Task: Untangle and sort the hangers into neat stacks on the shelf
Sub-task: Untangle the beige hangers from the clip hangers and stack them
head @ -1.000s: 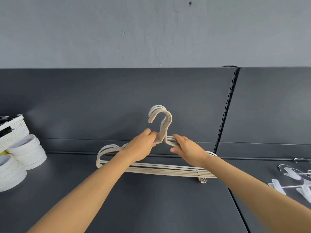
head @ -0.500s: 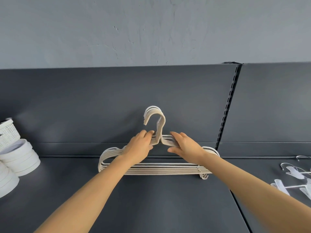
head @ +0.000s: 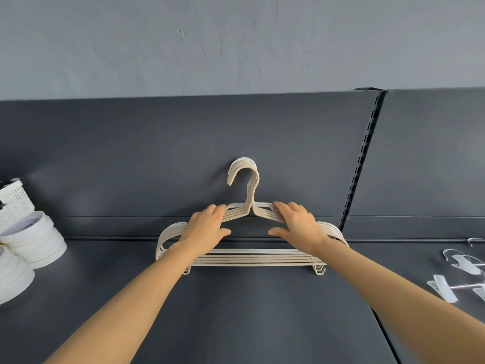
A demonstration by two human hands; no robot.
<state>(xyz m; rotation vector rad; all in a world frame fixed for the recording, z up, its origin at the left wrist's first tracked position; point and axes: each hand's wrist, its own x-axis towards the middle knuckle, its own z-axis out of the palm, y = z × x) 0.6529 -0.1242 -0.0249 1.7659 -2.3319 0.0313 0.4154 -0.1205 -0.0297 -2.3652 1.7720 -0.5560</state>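
Hanger stack [head: 252,260] lies flat on the dark shelf [head: 236,311], hooks against the back panel. Both hands have slid outward from the neck onto the shoulders since 0.5 s ago. Left hand [head: 207,227] and right hand [head: 298,224] rest palm-down, fingers loosely spread, pressing, not gripping. Clip hangers [head: 456,274] sit far right, tape rolls [head: 34,240] far left.
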